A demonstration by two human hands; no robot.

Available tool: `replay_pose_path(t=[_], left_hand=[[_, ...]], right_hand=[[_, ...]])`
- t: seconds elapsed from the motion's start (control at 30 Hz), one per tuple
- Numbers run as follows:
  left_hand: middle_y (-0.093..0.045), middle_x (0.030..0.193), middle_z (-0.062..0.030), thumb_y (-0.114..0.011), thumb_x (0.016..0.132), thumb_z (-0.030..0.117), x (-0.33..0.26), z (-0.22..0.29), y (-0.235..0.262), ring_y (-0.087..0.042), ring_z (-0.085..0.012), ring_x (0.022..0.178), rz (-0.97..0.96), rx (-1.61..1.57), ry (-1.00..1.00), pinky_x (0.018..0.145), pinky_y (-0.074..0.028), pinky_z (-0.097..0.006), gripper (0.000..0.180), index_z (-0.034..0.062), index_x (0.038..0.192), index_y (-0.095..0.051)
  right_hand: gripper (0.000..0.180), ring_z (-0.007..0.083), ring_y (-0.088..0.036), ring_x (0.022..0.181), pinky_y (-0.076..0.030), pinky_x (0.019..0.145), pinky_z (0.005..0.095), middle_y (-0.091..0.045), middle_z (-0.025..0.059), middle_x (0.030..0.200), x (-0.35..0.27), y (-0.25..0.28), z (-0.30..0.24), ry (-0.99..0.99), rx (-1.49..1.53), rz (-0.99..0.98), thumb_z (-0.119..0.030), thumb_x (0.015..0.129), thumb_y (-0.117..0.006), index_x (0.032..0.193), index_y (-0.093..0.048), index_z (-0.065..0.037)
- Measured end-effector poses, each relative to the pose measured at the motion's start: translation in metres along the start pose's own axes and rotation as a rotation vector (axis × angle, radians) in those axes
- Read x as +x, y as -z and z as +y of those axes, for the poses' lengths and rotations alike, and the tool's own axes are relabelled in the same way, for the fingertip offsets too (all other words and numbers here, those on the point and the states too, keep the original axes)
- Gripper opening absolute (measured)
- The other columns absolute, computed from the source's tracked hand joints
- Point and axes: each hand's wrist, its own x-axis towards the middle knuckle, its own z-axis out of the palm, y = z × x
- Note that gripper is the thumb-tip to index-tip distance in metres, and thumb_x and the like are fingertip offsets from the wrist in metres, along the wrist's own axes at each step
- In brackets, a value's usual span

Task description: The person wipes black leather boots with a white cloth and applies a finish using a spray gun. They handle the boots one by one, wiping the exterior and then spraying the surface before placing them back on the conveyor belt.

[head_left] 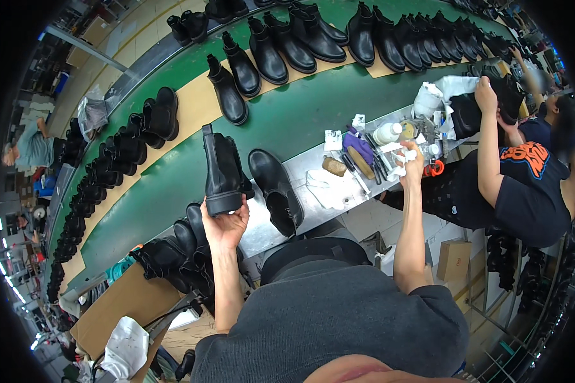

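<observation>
My left hand (226, 230) is closed round the heel end of a black ankle boot (221, 167), which it holds up over the metal bench edge. Just right of it, a second black ankle boot (269, 175) lies on the metal surface. Out to the right, my right hand (413, 167) pinches a crumpled white cloth (397, 170) above the tools. Around it are a white bottle (387, 133), a purple cloth (359, 148) and orange-handled scissors (434, 168). A brown block (333, 166) and a white cloth (338, 189) lie between the boots and this hand.
Rows of black boots (300, 48) line the green conveyor (287, 121) ahead and to the left. More boots (185, 239) crowd beside my left forearm, near a cardboard sheet (124, 300). At right, a co-worker in a dark shirt (524, 185) handles a black boot. A cardboard box (454, 260) stands below.
</observation>
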Motion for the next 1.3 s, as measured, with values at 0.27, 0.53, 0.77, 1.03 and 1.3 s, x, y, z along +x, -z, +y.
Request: replay_pose_path(t=[0.27, 0.53, 0.77, 1.03, 1.3], left_hand=[[-0.055, 0.11, -0.0254, -0.057, 0.085, 0.052, 0.003, -0.005, -0.012, -0.057, -0.0341, 0.098, 0.027, 0.037, -0.042, 0.081, -0.052, -0.041, 0.066, -0.0013, 0.123, -0.047], [-0.055, 0.113, -0.0234, -0.058, 0.084, 0.053, -0.009, -0.002, 0.016, -0.057, -0.034, 0.1, -0.066, -0.082, -0.043, 0.077, -0.054, -0.039, 0.063, 0.0032, 0.122, -0.052], [-0.05, 0.114, -0.0194, -0.062, 0.081, 0.052, -0.003, -0.01, -0.012, -0.053, -0.0337, 0.101, 0.131, -0.06, -0.142, 0.085, -0.05, -0.043, 0.062, 0.0078, 0.122, -0.049], [-0.059, 0.109, -0.0125, -0.05, 0.087, 0.062, -0.015, -0.022, -0.029, -0.062, -0.0284, 0.09, 0.034, 0.289, -0.438, 0.076, -0.055, -0.044, 0.06, 0.0113, 0.12, -0.049], [-0.032, 0.143, -0.0155, -0.049, 0.097, 0.043, -0.022, -0.051, -0.044, -0.047, -0.0252, 0.124, -0.076, 0.454, -0.982, 0.098, -0.044, -0.041, 0.085, 0.0195, 0.15, 0.014]], right_hand=[[0.033, 0.0096, -0.052, 0.048, -0.035, 0.037, 0.0218, -0.066, 0.0105, 0.082, 0.083, 0.009, 0.014, -0.34, -0.201, 0.003, -0.03, 0.094, -0.059, 0.116, -0.055, -0.006], [0.046, 0.0306, -0.059, 0.106, -0.045, 0.093, 0.0391, -0.061, 0.0178, 0.114, -0.049, -0.028, 0.057, 0.638, -0.864, -0.198, 0.002, 0.084, -0.051, 0.13, -0.051, -0.005], [0.027, 0.0071, -0.057, 0.066, -0.044, 0.052, 0.0227, -0.063, 0.0025, 0.086, 0.087, 0.015, 0.044, -0.01, 0.025, -0.074, -0.014, 0.092, -0.057, 0.118, -0.058, -0.008], [0.054, 0.0136, -0.065, 0.082, -0.052, 0.07, 0.0248, -0.068, 0.0122, 0.099, -0.041, -0.15, -0.053, 0.056, -0.315, -0.658, -0.016, 0.089, -0.058, 0.138, -0.042, 0.0], [0.048, 0.0074, -0.06, 0.087, -0.049, 0.072, 0.0194, -0.062, 0.0062, 0.106, -0.134, -0.282, -0.036, -0.056, -0.119, -1.115, -0.007, 0.079, -0.072, 0.122, -0.053, 0.003]])
